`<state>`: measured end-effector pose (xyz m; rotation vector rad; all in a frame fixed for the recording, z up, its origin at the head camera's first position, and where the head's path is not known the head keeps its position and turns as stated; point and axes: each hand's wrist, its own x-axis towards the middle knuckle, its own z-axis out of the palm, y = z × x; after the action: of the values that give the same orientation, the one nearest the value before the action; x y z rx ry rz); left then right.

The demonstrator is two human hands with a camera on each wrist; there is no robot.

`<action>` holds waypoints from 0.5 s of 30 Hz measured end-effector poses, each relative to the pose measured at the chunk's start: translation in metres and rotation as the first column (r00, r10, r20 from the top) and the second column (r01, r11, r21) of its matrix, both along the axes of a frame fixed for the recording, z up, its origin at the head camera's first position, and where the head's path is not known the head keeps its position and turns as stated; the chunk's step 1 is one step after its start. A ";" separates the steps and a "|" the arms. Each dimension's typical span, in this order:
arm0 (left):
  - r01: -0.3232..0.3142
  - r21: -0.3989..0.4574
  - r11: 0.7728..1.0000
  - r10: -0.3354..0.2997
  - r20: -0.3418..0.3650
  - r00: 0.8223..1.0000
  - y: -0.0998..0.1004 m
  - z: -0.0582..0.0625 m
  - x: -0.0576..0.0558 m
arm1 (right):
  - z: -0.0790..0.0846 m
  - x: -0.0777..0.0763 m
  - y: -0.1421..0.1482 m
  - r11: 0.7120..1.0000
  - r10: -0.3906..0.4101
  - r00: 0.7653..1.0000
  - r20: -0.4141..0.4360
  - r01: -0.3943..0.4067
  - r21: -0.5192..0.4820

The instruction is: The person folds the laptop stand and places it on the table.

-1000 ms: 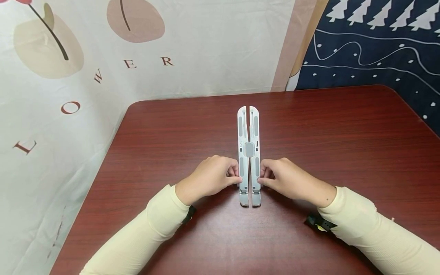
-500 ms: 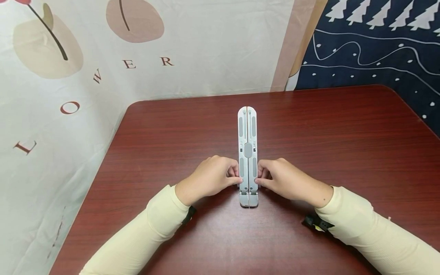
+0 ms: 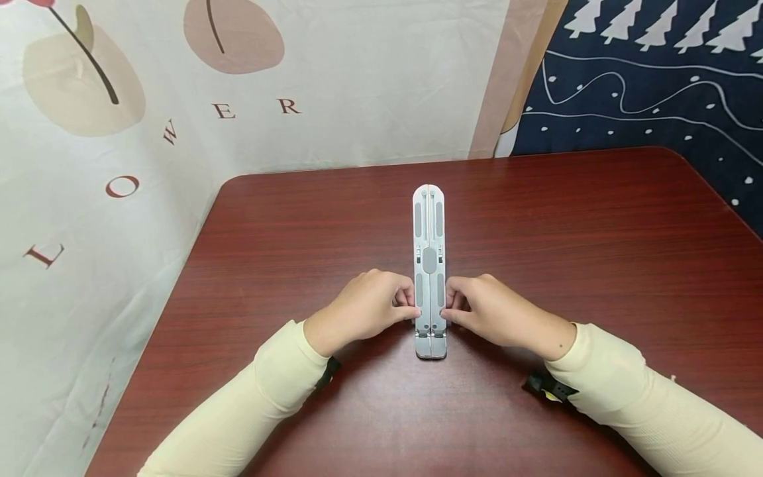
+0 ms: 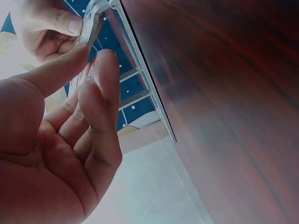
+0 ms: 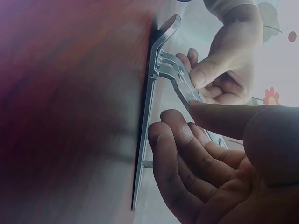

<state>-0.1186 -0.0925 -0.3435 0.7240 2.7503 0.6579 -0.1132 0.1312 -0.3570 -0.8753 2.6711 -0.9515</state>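
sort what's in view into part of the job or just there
Part of the job:
silver metal stand
left hand, gripping its left edge
right hand, gripping its right edge
table, under the stand

Just there:
white printed cloth
dark blue tree-patterned cloth

a silver folding stand rests on the reddish-brown table.

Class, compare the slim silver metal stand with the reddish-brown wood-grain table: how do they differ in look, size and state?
The slim silver metal stand carries grey pads; the reddish-brown wood-grain table shows dark streaks. The stand is narrow; the table far broader. The left hand and right hand pinch the stand; the table supports it. Both have rounded corners.
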 end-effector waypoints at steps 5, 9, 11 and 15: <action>-0.006 0.001 1.000 0.006 0.008 1.000 0.001 0.001 0.001 | 0.000 0.000 -0.001 1.000 -0.004 1.000 -0.001 0.004 0.003; -0.010 0.002 1.000 0.010 0.009 1.000 0.002 0.000 0.001 | 0.000 0.001 -0.001 1.000 -0.009 1.000 -0.003 0.009 0.008; -0.011 0.002 1.000 0.011 0.009 1.000 0.002 0.000 0.002 | 0.000 0.001 -0.001 1.000 -0.010 1.000 -0.002 0.010 0.009; -0.012 0.005 1.000 0.012 0.009 1.000 0.002 0.001 0.002 | 0.000 0.001 -0.001 1.000 -0.012 1.000 0.002 0.012 0.010</action>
<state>-0.1169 -0.0903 -0.3427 0.7045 2.7480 0.6697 -0.1122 0.1299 -0.3566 -0.8564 2.6801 -0.9402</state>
